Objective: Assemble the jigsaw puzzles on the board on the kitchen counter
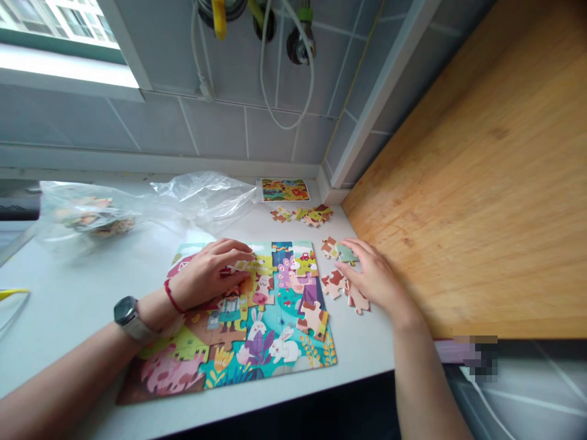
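Note:
A colourful jigsaw puzzle (288,305) with farm animals lies on the white counter, partly covered by my left hand (211,273). That hand rests on its upper left part with fingers stretched out. To the right of the puzzle, my right hand (376,276) has thumb and fingertips around a greenish puzzle piece (347,255). Several loose brown-and-cream pieces (334,283) lie just below and left of these fingers. A cow-patterned piece (313,319) sits loosely over the assembled picture, and a piece with a red tractor (305,260) lies near the top right corner.
A clear plastic bag (92,229) with more pieces inside stands at the back left. Behind the puzzle are a small picture card (285,190) and a few loose pieces (315,215). A wooden panel (481,183) rises at the right; a tiled wall (220,128) closes off the back.

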Tool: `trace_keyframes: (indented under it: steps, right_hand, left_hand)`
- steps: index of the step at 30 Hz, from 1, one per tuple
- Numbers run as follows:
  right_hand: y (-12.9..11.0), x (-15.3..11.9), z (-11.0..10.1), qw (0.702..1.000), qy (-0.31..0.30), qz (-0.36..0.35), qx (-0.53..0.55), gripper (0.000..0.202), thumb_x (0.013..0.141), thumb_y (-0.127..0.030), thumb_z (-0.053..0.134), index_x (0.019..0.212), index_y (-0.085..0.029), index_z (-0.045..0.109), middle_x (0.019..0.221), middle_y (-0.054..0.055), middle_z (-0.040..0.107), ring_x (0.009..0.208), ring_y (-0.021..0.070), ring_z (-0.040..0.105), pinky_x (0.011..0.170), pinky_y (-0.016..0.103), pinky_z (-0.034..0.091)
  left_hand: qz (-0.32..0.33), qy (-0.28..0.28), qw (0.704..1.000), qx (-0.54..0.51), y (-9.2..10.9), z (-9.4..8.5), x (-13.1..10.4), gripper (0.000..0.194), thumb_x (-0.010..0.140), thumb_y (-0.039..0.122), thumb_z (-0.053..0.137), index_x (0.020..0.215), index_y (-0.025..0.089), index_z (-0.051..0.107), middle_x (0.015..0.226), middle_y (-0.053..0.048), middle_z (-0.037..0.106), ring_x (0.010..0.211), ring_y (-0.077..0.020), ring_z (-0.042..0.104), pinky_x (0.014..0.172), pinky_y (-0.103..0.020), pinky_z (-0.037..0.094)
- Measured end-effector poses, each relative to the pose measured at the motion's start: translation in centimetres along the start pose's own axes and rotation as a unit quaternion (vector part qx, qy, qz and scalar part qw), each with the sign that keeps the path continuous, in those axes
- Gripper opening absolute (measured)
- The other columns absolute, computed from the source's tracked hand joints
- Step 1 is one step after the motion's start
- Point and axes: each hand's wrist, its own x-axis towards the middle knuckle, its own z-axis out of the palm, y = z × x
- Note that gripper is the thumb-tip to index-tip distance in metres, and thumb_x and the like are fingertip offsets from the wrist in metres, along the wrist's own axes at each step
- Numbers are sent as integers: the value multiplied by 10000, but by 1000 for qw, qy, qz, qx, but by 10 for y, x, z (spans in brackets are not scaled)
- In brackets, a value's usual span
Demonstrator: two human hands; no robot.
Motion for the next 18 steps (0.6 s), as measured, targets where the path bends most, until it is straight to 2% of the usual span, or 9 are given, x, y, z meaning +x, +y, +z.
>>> trace_keyframes:
  steps: [4,9,13,15,18]
  right_hand:
    - [-1,17,9,998,-50,0,-42,516,951,-334,658,1450,-213,610,1479,137,624,1391,310,572,1186,489,442]
    - [0,43,8,990,-105,20,-92,549,863,-324,756,1385,-172,677,1350,180,674,1249,337,660,1096,474,502]
    - [4,61,6,985,-143,77,-59,653,747,-331,863,1349,-133,704,1237,165,732,1116,313,723,1012,402,540]
    - [6,62,7,987,-125,86,-52,608,726,-321,865,1289,-128,739,1216,160,737,1070,296,734,977,372,549]
    - [8,57,12,994,-56,78,-50,509,721,-307,837,1201,-154,765,1214,144,709,999,257,732,927,356,560]
  left_hand:
    - [5,16,1000,-14,-2,2,-2,200,1013,304,636,1174,232,729,1202,-98,725,1074,-222,700,955,-406,611]
    - [19,24,999,-26,0,2,-2,287,941,154,613,1201,228,710,1224,-100,712,1087,-221,706,955,-408,629]
    - [26,27,999,-35,1,2,-3,392,878,57,553,1198,221,708,1252,-97,693,1094,-210,714,948,-386,640]
    - [29,35,998,-37,2,1,-3,404,862,40,540,1181,217,713,1251,-97,691,1101,-214,712,949,-390,640]
    - [31,44,998,-38,3,1,-2,424,833,20,530,1159,215,719,1247,-94,695,1107,-217,708,960,-394,636]
